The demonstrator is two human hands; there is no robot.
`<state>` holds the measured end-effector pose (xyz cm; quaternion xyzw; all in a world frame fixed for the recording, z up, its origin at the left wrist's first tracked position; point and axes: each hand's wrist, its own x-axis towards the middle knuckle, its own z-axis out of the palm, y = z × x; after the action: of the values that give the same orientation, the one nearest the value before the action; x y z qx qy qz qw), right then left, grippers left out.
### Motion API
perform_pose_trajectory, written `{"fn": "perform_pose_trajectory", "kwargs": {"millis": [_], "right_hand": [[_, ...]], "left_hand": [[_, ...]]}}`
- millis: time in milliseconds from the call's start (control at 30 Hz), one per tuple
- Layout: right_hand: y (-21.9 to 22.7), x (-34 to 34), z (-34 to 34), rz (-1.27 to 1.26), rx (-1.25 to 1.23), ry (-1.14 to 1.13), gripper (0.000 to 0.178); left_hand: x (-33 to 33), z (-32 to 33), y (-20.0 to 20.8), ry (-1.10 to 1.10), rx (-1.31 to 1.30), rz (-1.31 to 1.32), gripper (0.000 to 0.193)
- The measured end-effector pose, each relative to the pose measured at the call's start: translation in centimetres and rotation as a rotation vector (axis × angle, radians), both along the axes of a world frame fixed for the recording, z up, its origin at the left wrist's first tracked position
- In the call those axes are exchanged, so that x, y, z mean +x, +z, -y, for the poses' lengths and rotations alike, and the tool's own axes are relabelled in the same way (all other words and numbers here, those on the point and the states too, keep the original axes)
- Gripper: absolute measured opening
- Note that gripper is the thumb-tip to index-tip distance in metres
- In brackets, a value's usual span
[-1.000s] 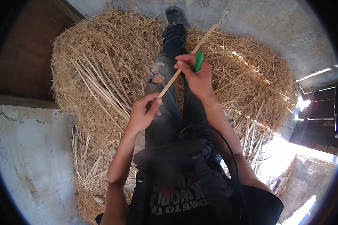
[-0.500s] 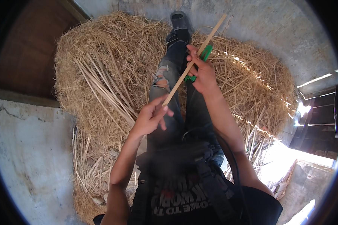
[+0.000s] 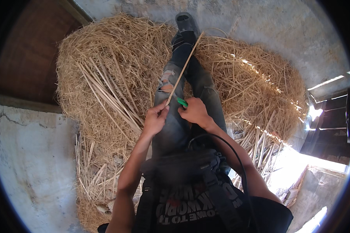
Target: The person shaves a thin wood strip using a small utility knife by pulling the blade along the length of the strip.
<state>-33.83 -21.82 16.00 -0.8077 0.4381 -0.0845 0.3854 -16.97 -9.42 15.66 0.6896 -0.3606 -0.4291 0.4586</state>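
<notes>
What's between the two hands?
Head view: the green tool projects from the right hand toward the pale strip gripped by the left hand; trouser leg shows beneath. Contact unclear.

Left hand (image 3: 155, 119) closed in a pinch, right hand (image 3: 195, 112) curled near it, both forearms (image 3: 131, 167) angled inward

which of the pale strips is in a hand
The strip pinched in the left hand, slanting above the legs; others, like the bunch on the straw, lie unheld.

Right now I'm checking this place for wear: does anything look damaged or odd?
Yes: the trousers are ripped over one knee, baring skin, and the pale left wall is cracked. Nothing odd shows on the stick in the left hand.
</notes>
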Motion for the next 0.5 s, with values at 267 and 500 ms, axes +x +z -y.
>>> {"fn": "perform_pose_trajectory", "kwargs": {"millis": [267, 500], "right_hand": [[0.5, 1.3, 0.4, -0.100, -0.169, 0.011, 0.021], [0.7, 2.3, 1.9, -0.167, -0.220, 0.097, 0.019]], "left_hand": [[-1.6, 0.4, 2.6, 0.067, 0.022, -0.182, 0.040], [-1.7, -1.0, 3.0, 0.090, -0.013, -0.276, 0.037]]}}
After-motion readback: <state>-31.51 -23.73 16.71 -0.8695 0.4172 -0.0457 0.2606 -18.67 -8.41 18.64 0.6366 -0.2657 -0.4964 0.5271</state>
